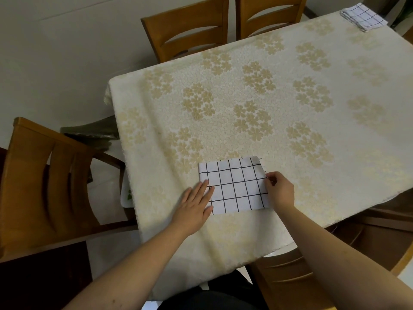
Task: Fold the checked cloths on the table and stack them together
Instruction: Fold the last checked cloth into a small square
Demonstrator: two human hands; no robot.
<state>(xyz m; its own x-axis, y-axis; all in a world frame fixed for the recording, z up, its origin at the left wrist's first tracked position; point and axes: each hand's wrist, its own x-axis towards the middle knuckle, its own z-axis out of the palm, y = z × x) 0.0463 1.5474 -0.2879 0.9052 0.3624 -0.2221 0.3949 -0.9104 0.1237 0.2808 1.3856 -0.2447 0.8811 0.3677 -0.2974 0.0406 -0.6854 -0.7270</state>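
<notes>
Left hand (194, 206) flat, fingers straight, pressing cloth's (234, 186) left edge. Right hand (279, 190) pinching right edge. Long axis left to right; stack (363, 16) far right, nearer right hand.

White cloths, black checks
Near cloth (233, 185) and far-right cloth (363, 16) match; worktop (245, 97) cream with gold flowers; chairs (44, 186) brown.

Wooden chairs (185, 30) ring a table (257, 97) draped in floral cloth.

Cloth's (234, 186) left edge under hand (194, 204)
</notes>
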